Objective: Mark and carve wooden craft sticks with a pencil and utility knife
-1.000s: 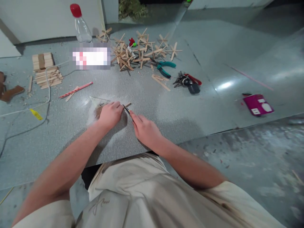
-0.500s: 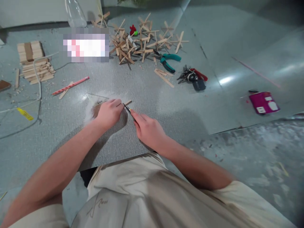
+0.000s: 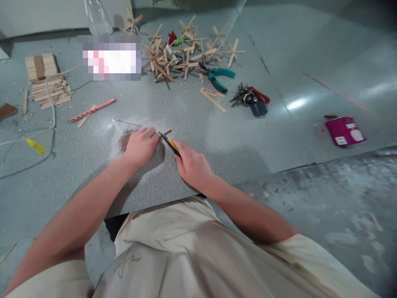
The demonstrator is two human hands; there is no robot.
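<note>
My right hand (image 3: 192, 164) is closed around a yellow and black utility knife (image 3: 170, 145), its tip pointing up and left at a wooden craft stick (image 3: 166, 132). My left hand (image 3: 143, 144) is closed on that stick, whose free end sticks out to the right past the fingers. The knife tip is right beside my left fingertips; whether the blade touches the wood I cannot tell. Under and behind my left hand lie a brown piece (image 3: 125, 142), partly hidden, and a clear set square (image 3: 119, 125) on the table (image 3: 173, 182).
Crossed craft sticks (image 3: 187, 65) are heaped at the back, beside teal pliers (image 3: 218, 78) and keys (image 3: 248, 97). To the left are a red pencil (image 3: 93, 110), stacked craft sticks (image 3: 51, 91) and a cable (image 3: 53, 111). A purple packet (image 3: 345, 131) lies at the right.
My right hand with the knife has shifted slightly, and more of the yellow handle shows. My left hand stays nearly in place on the stick. The whole view has shifted a little.
</note>
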